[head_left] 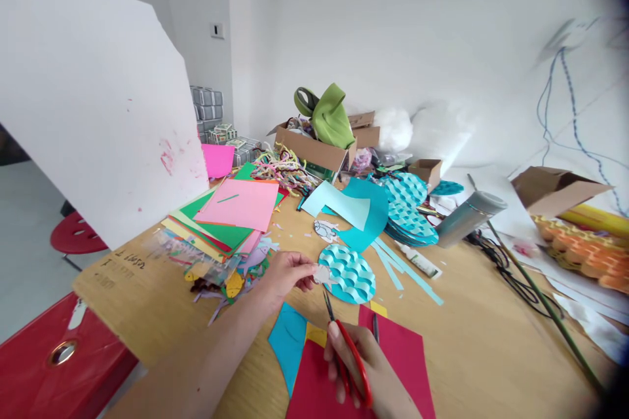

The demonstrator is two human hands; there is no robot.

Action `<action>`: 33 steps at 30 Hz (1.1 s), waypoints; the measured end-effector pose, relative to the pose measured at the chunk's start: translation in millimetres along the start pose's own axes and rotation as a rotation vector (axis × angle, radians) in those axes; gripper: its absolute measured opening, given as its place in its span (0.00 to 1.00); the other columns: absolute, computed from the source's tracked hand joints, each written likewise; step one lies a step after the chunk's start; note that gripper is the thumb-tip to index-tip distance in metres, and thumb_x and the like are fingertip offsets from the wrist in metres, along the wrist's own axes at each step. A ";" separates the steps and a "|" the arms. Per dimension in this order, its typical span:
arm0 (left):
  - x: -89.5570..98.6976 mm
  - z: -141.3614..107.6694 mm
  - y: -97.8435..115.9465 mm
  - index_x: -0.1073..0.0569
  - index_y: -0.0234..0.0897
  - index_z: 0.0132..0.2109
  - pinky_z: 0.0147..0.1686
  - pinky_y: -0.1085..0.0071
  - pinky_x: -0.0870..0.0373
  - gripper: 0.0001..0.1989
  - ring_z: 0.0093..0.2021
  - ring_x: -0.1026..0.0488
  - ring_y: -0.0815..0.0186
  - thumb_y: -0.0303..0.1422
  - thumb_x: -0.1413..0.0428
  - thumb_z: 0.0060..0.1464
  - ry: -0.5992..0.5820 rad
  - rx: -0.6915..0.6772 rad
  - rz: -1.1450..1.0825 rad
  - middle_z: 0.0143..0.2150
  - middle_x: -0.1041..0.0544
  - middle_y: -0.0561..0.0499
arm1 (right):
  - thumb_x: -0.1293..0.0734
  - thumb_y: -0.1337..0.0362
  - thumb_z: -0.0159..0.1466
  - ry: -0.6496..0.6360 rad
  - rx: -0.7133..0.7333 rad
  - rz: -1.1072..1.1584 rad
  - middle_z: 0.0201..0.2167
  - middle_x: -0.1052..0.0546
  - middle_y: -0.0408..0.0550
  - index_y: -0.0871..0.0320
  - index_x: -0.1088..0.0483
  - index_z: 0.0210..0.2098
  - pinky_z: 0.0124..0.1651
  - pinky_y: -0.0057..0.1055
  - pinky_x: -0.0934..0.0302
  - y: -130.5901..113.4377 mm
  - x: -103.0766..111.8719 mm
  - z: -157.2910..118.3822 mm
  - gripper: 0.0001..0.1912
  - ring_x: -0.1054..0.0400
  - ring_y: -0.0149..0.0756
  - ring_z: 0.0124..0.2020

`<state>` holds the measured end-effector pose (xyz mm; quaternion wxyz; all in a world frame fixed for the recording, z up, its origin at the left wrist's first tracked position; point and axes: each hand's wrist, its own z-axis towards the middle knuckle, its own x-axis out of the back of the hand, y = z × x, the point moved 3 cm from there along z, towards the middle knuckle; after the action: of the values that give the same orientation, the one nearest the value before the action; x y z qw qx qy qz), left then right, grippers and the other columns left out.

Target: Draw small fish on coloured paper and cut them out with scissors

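Between thumb and fingers, my left hand [293, 272] pinches a small white paper cutout [323, 274] with drawn lines. It overlaps the left edge of a round teal wave-patterned paper piece [348, 275] on the table. Below it, my right hand [361, 360] grips red-handled scissors [358, 366], fingers through the handles, blades pointing up toward the cutout. The tips are apart from the cutout. Under my right hand lies a dark red paper sheet [400, 353], with a blue paper piece [288, 334] beside it. Another drawn cutout [326, 230] rests just beyond the round piece.
Coloured paper sheets [240, 203] are stacked at left, near a white board [98, 91]. A glue bottle [420, 260], pale blue strips [403, 268], a grey tumbler [469, 217] and a long green stick [545, 301] lie at right. A cardboard box [312, 149] stands at the back.
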<state>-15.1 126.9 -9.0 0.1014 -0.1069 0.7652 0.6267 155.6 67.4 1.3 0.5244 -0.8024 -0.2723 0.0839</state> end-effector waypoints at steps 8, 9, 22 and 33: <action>-3.9 -1.6 -2.5 0.27 0.33 0.27 0.25 0.74 0.38 0.19 0.22 0.32 0.71 0.45 0.34 0.35 -0.022 0.004 0.018 0.21 0.27 0.53 | 0.41 0.30 0.56 -0.028 0.013 -0.040 0.16 0.28 0.43 0.59 0.35 0.26 0.11 0.19 0.54 6.0 -1.5 8.2 0.35 0.37 0.25 0.11; -4.5 -1.8 -3.1 0.27 0.34 0.27 0.25 0.74 0.38 0.19 0.22 0.32 0.71 0.44 0.34 0.35 -0.026 0.005 0.019 0.21 0.27 0.53 | 0.41 0.30 0.57 -0.023 0.022 -0.042 0.16 0.28 0.43 0.59 0.35 0.26 0.11 0.19 0.54 5.5 -1.7 8.2 0.35 0.37 0.25 0.11; -8.1 -2.9 -5.0 0.28 0.34 0.29 0.25 0.74 0.39 0.20 0.21 0.32 0.72 0.45 0.34 0.36 -0.057 0.026 -0.002 0.21 0.27 0.54 | 0.39 0.30 0.55 0.010 0.050 -0.048 0.15 0.29 0.42 0.58 0.37 0.25 0.12 0.20 0.55 11.5 1.3 16.0 0.34 0.39 0.25 0.10; -8.0 -4.3 -4.4 0.26 0.32 0.31 0.27 0.74 0.36 0.21 0.24 0.29 0.71 0.45 0.33 0.37 -0.090 0.060 -0.075 0.27 0.22 0.48 | 0.40 0.28 0.53 0.076 0.033 -0.012 0.15 0.29 0.42 0.59 0.36 0.25 0.11 0.19 0.55 11.6 1.9 15.6 0.37 0.38 0.25 0.10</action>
<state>-6.3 122.1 -10.0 0.1622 -0.1043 0.7739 0.6032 154.7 77.4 -15.5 0.5480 -0.7946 -0.2556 0.0545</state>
